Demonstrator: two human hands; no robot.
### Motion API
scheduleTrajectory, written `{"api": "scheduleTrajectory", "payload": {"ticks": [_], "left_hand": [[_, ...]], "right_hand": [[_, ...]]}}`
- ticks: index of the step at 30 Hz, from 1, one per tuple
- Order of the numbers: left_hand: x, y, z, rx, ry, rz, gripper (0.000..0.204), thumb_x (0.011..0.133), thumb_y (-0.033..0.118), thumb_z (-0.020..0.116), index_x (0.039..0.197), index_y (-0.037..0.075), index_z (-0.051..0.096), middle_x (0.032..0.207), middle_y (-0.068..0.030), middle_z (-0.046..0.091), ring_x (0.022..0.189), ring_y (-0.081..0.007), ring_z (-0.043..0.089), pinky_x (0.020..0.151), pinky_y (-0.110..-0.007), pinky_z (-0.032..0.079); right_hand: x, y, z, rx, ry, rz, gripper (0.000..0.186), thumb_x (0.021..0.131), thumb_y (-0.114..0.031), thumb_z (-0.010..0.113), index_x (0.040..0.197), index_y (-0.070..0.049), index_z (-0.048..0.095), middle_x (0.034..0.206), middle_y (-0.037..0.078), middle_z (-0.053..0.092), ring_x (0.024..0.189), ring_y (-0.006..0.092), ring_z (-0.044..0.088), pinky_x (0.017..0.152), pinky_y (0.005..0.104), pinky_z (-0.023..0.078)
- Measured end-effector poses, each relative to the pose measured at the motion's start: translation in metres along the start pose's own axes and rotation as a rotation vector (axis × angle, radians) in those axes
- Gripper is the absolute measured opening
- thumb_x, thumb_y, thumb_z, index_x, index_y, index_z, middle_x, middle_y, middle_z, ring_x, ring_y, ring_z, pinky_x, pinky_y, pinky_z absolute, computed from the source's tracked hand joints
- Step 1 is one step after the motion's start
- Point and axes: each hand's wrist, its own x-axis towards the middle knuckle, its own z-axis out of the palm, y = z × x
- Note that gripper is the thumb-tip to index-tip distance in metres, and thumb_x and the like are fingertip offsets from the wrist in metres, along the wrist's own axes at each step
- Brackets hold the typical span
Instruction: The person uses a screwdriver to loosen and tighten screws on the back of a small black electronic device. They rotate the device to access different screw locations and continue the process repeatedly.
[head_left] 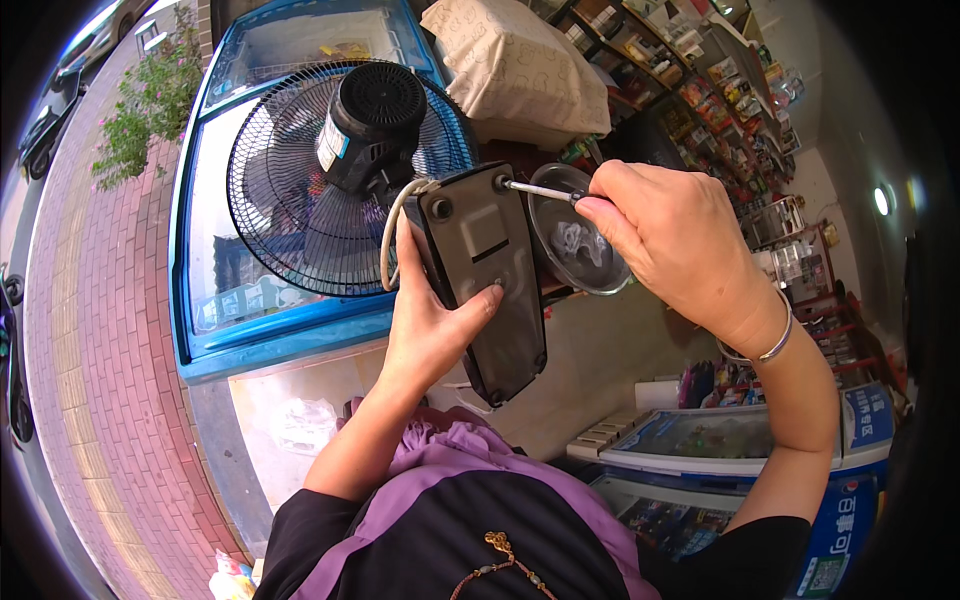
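A black fan point(350, 180) with a wire cage and a round motor housing lies on a blue-framed glass-top freezer. Its dark, flat base plate point(490, 320), with round feet at the corners, is tilted up toward me. My left hand point(435, 320) grips this base by its left side, thumb pressed on the underside. A pale cord point(388, 240) loops beside those fingers. In my right hand point(670, 230) is a screwdriver point(541, 189), its handle mostly hidden by the closed fingers. The metal shaft points left, and its tip meets the foot at the base's upper corner.
Behind the base sits a clear round bowl point(575, 245). A cloth-covered box point(515, 65) stands beyond the fan. The blue-framed freezer point(290, 345) runs along the left, bordering a brick pavement point(110, 350). Stocked shelves point(730, 90) and another freezer point(690, 435) line the right.
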Motion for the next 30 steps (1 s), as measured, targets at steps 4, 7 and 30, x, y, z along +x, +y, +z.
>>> {"api": "scheduleTrajectory", "payload": {"ticks": [4, 7, 30], "left_hand": [[-0.001, 0.002, 0.001, -0.044, 0.008, -0.005, 0.105, 0.078, 0.005, 0.075, 0.155, 0.0, 0.003, 0.141, -0.0225, 0.046, 0.126, -0.0283, 0.053, 0.105, -0.037, 0.044], [0.001, -0.001, 0.0, -0.023, -0.002, 0.005, 0.105, 0.077, 0.005, 0.075, 0.155, 0.0, 0.004, 0.141, -0.0223, 0.046, 0.125, -0.0282, 0.053, 0.105, -0.037, 0.044], [0.001, 0.001, -0.003, -0.003, 0.008, -0.024, 0.107, 0.077, 0.006, 0.076, 0.154, -0.002, 0.001, 0.145, -0.0227, 0.04, 0.131, -0.0282, 0.047, 0.109, -0.037, 0.04]], "right_hand": [[0.005, 0.005, 0.001, -0.004, 0.166, -0.166, 0.014, 0.085, -0.012, 0.068, 0.093, -0.006, 0.058, 0.084, 0.008, 0.059, 0.077, 0.0285, 0.063, 0.066, 0.0392, 0.05], [0.003, 0.002, 0.001, 0.042, 0.133, -0.093, 0.026, 0.076, -0.003, 0.073, 0.097, -0.004, 0.059, 0.092, 0.011, 0.06, 0.085, 0.032, 0.061, 0.073, 0.0395, 0.049], [0.024, -0.019, 0.103, 0.551, 0.454, 0.214, 0.024, 0.089, -0.019, 0.073, 0.092, -0.003, 0.056, 0.081, 0.014, 0.065, 0.074, 0.0353, 0.064, 0.063, 0.041, 0.05]]}}
